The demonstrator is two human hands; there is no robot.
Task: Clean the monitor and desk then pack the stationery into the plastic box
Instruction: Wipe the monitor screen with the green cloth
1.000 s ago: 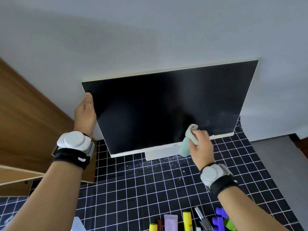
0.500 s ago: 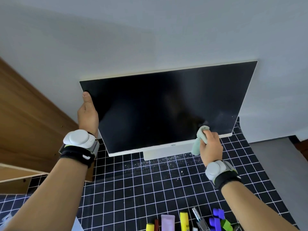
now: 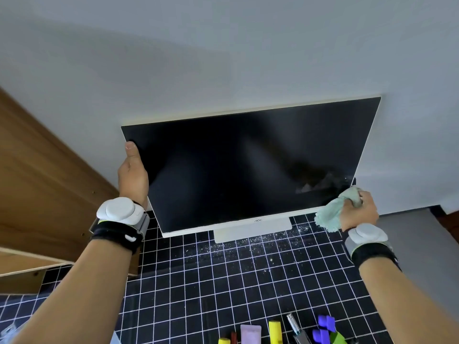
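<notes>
A white-framed monitor [image 3: 243,167] with a dark screen stands at the back of the desk, against the wall. My left hand [image 3: 133,175] grips its left edge, thumb on the front of the screen. My right hand [image 3: 359,211] holds a crumpled pale green cloth [image 3: 332,214] at the screen's lower right corner. A dusty smear [image 3: 315,186] shows on the screen just left of the cloth. Stationery [image 3: 275,332] lies in a row at the near edge: yellow highlighters, a purple eraser, a pen, purple and green clips.
The desk is covered by a black mat with a white grid [image 3: 223,289]. White crumbs and dust [image 3: 248,244] are scattered in front of the monitor stand [image 3: 250,229]. A wooden panel [image 3: 42,184] rises at the left. A clear plastic corner [image 3: 10,330] shows bottom left.
My right hand has wiped the cloth to the right along the bottom of the screen, from near the middle to the lower right corner. My left hand stays on the left edge.
</notes>
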